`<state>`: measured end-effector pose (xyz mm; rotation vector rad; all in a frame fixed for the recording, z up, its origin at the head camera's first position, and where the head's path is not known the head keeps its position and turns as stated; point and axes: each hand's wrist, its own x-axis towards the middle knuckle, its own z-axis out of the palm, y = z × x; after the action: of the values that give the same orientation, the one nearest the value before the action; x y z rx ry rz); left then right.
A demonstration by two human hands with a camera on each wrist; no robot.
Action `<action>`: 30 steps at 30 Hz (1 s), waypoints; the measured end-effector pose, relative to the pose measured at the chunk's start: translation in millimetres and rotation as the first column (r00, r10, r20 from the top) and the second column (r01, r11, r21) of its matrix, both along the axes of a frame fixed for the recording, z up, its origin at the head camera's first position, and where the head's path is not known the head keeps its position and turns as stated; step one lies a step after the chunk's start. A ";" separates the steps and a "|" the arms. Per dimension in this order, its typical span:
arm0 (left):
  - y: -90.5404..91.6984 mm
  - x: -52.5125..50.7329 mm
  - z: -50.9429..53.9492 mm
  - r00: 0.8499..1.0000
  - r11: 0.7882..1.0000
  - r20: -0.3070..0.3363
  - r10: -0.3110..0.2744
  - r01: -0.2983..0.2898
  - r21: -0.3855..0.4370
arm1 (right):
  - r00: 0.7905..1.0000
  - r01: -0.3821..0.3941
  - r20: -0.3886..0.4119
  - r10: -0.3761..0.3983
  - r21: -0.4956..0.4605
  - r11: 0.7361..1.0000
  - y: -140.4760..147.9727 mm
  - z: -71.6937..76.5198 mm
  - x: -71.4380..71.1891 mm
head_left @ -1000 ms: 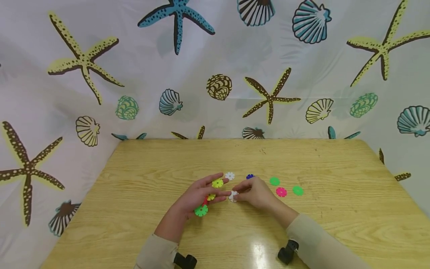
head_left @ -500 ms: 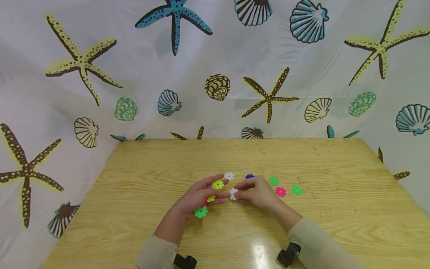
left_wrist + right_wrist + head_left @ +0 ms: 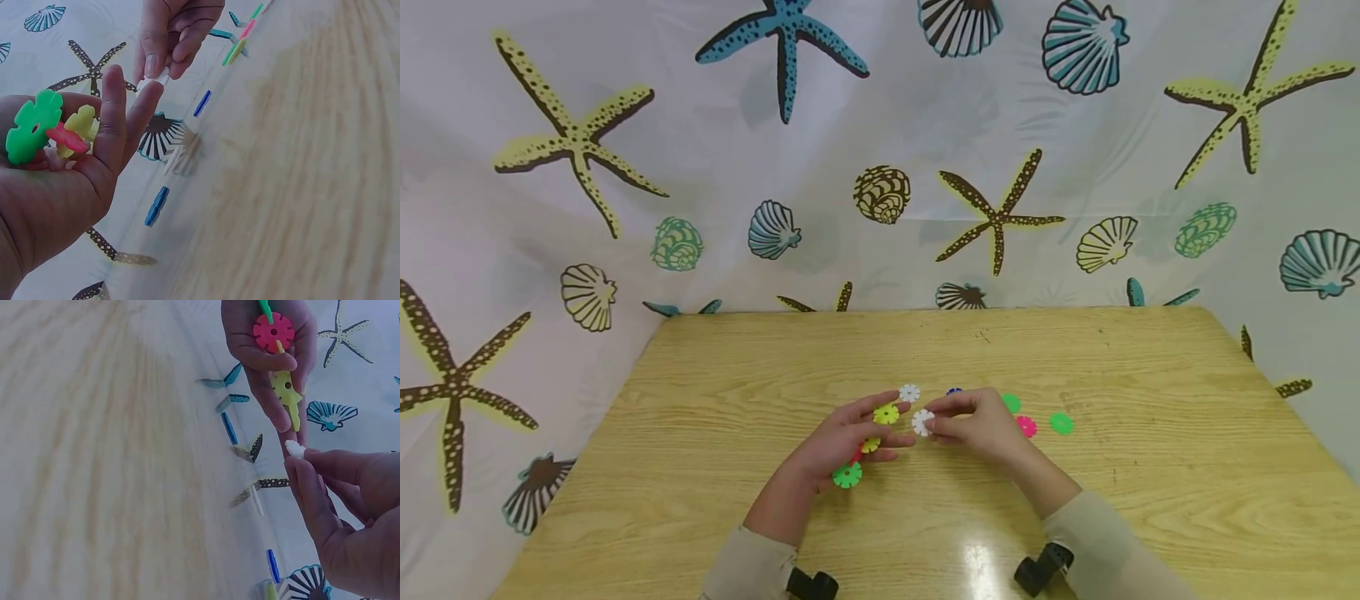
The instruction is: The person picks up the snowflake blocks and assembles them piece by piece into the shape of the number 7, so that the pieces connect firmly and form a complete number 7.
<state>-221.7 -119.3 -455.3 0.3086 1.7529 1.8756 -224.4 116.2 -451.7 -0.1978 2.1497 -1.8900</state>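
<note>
Right hand (image 3: 985,427) | white disc (image 3: 921,423) is being pinched by rim, short of worktop's (image 3: 737,367) far edge (likely light, stiff) | joined discs (image 3: 285,395) being held in part-curled left hand (image 3: 842,435)

The bare left hand (image 3: 844,433) holds a row of notched plastic discs (image 3: 870,446): 1 green, 1 red, 2 yellow. Near it, the bare right hand (image 3: 987,427) pinches a white notched plastic disc (image 3: 922,423).

Green, red and yellow discs (image 3: 847,476) in the left hand (image 3: 832,432) — white disc (image 3: 921,423) in the right hand (image 3: 987,425) — starfish-patterned cloth (image 3: 820,150) beyond.
</note>
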 end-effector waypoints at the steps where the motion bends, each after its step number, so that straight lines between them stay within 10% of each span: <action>1: 0.0 0.2 0.0 1.000 1.000 0.003 0.000 0.000 0.000 | 1.000 0.003 0.003 -0.003 -0.003 1.000 -0.4 0.4 0.3; 30: 6.8 4.1 0.7 1.000 0.996 -0.016 -0.011 0.010 -0.087 | 0.986 -0.009 -0.162 0.030 0.129 0.992 -12.8 3.3 12.4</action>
<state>-217.6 -112.5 -454.6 0.3004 1.8349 1.7879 -212.0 103.5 -448.4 -0.3580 2.3570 -1.7735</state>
